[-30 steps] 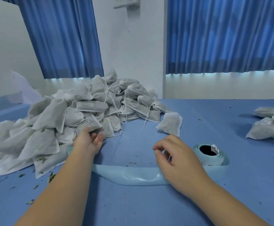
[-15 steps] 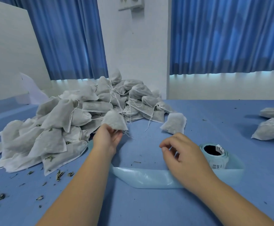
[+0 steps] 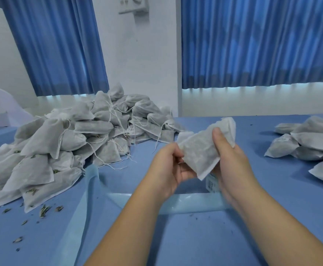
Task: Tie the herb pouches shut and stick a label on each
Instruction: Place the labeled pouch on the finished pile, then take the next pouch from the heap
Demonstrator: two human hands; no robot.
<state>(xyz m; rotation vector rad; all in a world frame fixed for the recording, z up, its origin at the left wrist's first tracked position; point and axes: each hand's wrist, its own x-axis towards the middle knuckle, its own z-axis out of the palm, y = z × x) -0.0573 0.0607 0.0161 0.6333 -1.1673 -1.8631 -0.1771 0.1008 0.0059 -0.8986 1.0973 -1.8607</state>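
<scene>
A white herb pouch [image 3: 201, 148] is held up above the blue table between both hands. My left hand [image 3: 168, 166] grips its lower left end. My right hand [image 3: 228, 160] grips its right side, thumb on the front. A big pile of white pouches [image 3: 64, 143] with loose strings lies at the left. The label roll [image 3: 211, 182] shows only as a sliver below the held pouch, mostly hidden by my right hand. Its pale blue backing strip [image 3: 185, 207] trails across the table under my wrists.
A smaller group of pouches [image 3: 310, 144], one showing a label, lies at the right edge. Herb crumbs [image 3: 45, 209] are scattered at the front left. Blue curtains and a white wall stand behind the blue table [image 3: 272, 217].
My left hand lifted a pouch off the pile and carried it to the centre. My right hand left the label strip and rose to take hold of the pouch's other side.
</scene>
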